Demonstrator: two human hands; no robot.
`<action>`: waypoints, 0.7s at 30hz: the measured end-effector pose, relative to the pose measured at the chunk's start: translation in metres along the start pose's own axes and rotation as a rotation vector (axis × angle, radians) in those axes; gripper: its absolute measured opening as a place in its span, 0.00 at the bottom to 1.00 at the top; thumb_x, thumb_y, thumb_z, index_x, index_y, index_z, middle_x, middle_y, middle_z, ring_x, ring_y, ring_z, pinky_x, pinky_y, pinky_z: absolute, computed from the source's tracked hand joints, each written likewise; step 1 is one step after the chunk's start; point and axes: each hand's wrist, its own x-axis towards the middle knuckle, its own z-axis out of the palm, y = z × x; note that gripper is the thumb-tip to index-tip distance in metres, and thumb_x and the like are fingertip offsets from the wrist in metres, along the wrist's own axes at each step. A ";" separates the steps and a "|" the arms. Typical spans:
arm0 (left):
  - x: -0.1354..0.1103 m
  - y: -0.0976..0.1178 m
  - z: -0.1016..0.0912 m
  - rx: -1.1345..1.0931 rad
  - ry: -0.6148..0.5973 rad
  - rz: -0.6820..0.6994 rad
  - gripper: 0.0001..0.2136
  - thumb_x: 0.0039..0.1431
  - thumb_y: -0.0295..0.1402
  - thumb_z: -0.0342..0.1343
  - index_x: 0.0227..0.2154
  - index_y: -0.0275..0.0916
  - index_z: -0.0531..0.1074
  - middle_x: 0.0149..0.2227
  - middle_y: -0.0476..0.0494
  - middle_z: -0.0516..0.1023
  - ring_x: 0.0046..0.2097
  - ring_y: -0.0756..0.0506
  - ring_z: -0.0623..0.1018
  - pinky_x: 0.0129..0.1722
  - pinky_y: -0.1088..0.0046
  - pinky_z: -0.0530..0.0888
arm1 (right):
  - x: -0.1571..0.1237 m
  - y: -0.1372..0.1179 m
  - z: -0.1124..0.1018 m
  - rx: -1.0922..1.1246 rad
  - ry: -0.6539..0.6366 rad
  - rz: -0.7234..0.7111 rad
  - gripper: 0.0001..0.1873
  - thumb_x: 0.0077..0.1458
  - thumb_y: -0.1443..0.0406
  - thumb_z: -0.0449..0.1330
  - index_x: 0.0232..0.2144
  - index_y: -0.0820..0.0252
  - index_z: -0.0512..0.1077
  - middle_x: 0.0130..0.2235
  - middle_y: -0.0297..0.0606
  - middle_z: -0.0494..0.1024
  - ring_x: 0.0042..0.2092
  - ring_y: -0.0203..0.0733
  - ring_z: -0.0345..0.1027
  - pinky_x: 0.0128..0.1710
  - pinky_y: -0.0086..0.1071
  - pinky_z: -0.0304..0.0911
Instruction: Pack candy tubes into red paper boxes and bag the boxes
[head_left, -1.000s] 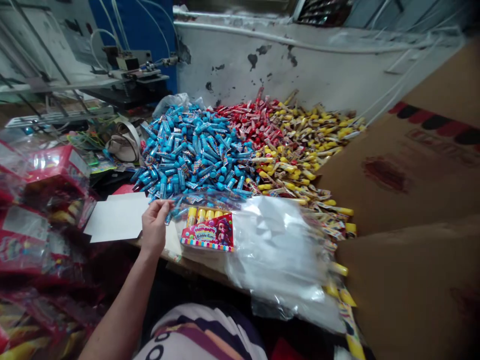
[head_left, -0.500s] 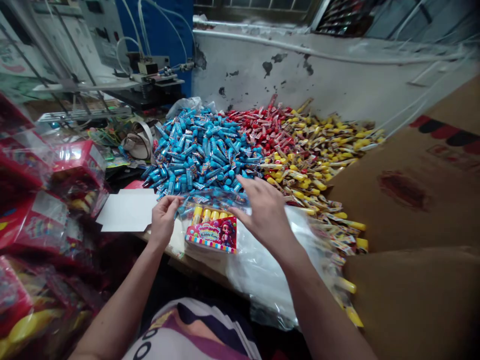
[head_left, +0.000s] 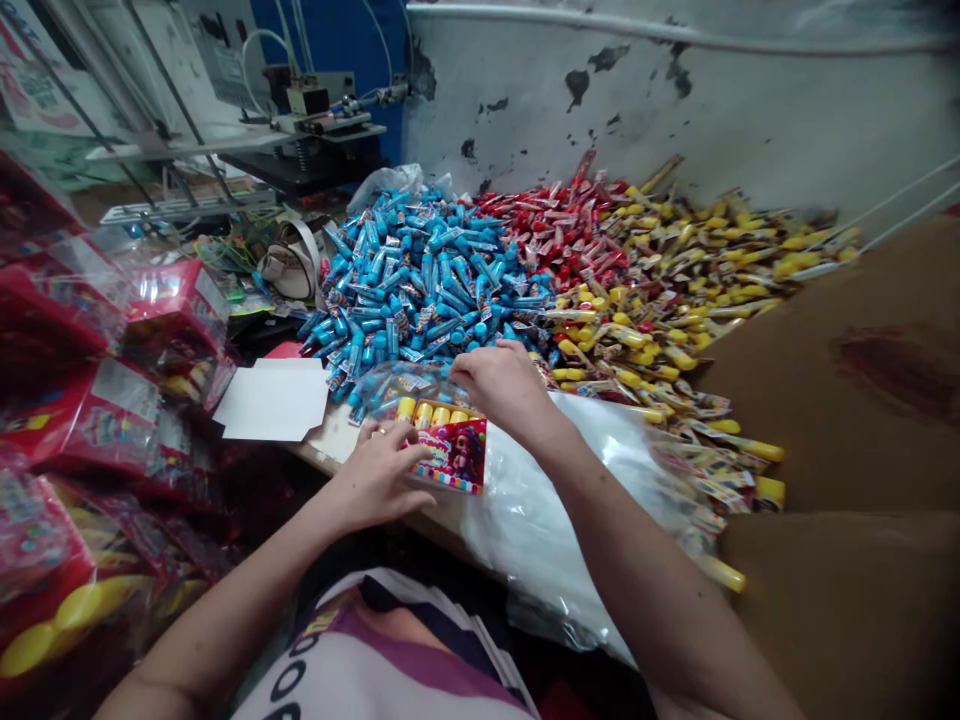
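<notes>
A red bubble gum box [head_left: 459,452] with a row of yellow-capped tubes along its top lies at the table's front edge, inside a clear plastic bag [head_left: 390,385]. My left hand [head_left: 382,478] rests on the left part of the box, its fingers spread and partly covering the printed front. Just beyond the box, my right hand [head_left: 506,388] has its fingers closed in a pinch at the bag's upper edge. The fingertips of that hand are partly hidden. A stack of clear plastic bags [head_left: 547,510] lies under and right of the box.
Behind the box are heaps of blue candy tubes [head_left: 420,280], red ones [head_left: 562,225] and yellow ones [head_left: 675,290]. White card [head_left: 274,400] lies to the left. Bagged red boxes [head_left: 90,420] are stacked at far left. Brown cardboard [head_left: 840,430] stands at right; a machine [head_left: 300,130] is behind.
My left hand has left the bag's edge and come down onto the box, fingers spreading. My right hand has closed its fingers at the bag's edge. The view has tilted down.
</notes>
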 end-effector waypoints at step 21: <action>0.030 -0.029 0.038 -0.080 0.126 -0.175 0.10 0.52 0.29 0.60 0.19 0.38 0.67 0.29 0.47 0.71 0.35 0.46 0.69 0.36 0.68 0.64 | -0.103 -0.088 0.120 -0.064 0.605 0.061 0.12 0.62 0.74 0.50 0.38 0.65 0.74 0.32 0.41 0.78 0.37 0.40 0.70 0.51 0.36 0.56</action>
